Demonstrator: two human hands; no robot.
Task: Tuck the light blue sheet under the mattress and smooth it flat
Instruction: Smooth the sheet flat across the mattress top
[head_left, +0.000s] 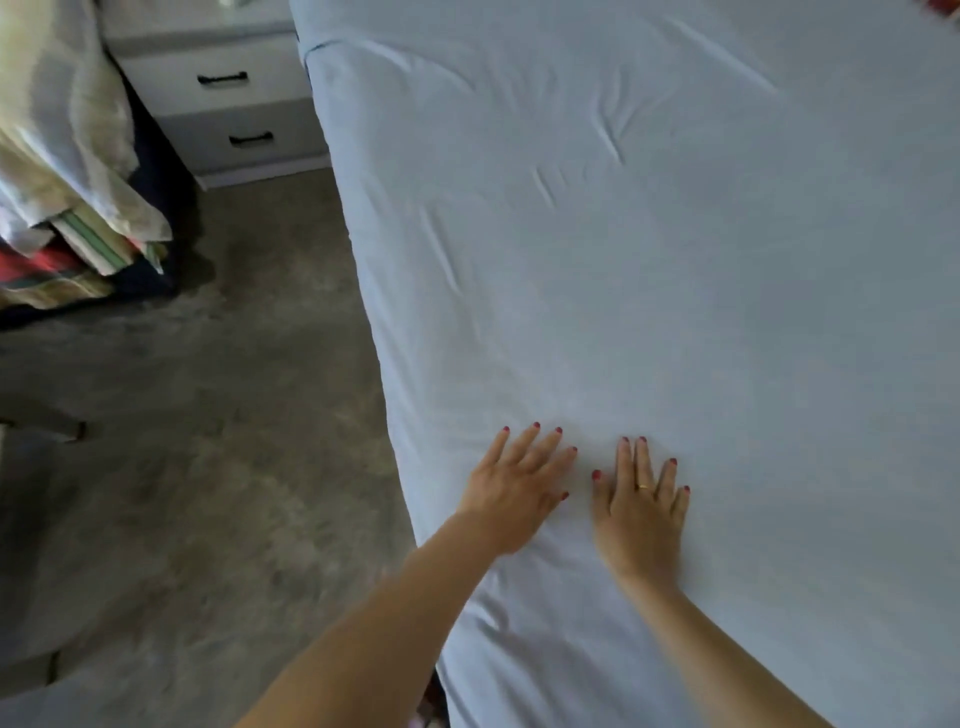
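The light blue sheet (649, 249) covers the mattress across the right of the view, its left side hanging down over the bed's edge. A few short creases show in the upper middle of the sheet. My left hand (514, 488) lies flat on the sheet near the left edge, fingers straight and spread. Beside it, my right hand (639, 514) presses flat on the sheet too, with a ring on one finger. The two hands are a small gap apart.
A grey carpet floor (208, 441) runs along the bed's left side. A white nightstand (228, 104) with two dark-handled drawers stands at the bed's far corner. A pile of bedding and striped fabric (67, 182) sits at the upper left.
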